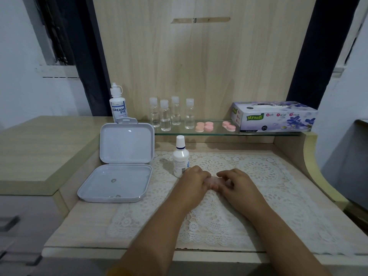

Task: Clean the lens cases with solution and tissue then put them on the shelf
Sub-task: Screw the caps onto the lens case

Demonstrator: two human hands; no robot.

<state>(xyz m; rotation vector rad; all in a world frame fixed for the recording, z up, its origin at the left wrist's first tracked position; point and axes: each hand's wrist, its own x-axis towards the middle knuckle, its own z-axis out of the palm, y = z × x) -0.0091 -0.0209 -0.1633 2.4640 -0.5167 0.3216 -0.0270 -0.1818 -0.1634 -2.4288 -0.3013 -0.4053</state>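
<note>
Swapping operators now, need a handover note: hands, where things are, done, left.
Left hand and right hand: both pinch one small pale item over the lace mat; probably a lens case or tissue, too blurred to tell.
Small bottle upright on mat, beside left hand.
Tray open, left.
Done: three pink cases on glass shelf, next to tissue box.
Left: finish the held item, shelve it.
</note>
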